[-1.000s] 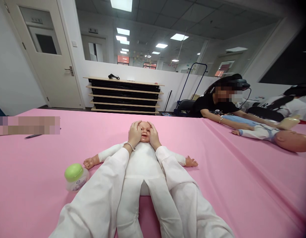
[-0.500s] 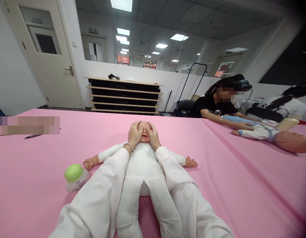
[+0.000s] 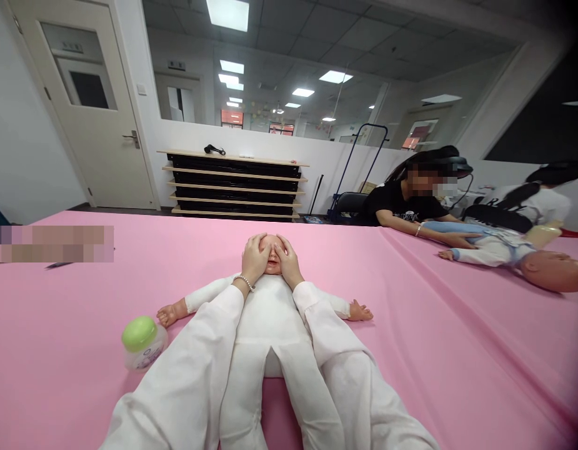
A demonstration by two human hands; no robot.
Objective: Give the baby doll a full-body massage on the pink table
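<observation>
A baby doll (image 3: 270, 312) in a white cloth body lies on its back in front of me, its arms spread out to both sides. My left hand (image 3: 255, 257) cups one side of its head, and my right hand (image 3: 287, 259) cups the other. Both thumbs rest on the face around the eyes, which they cover; the nose and mouth show between them. The fingers curve along the sides of the head, partly hidden. Beside the doll's hand at the left stands a jar with a green lid (image 3: 139, 334), close to my left sleeve.
A pink cloth (image 3: 438, 350) covers the table. At the right, a person in black (image 3: 392, 194) handles another doll (image 3: 499, 250), and a second person sits behind. A blurred patch and a dark pen-like thing (image 3: 59, 265) lie at the far left. Shelves (image 3: 235, 184) stand beyond the table.
The whole view has shifted slightly downward in the picture. Both hands stay on the doll's head, the right thumb a little closer to the nose. The jar and the doll have not moved.
</observation>
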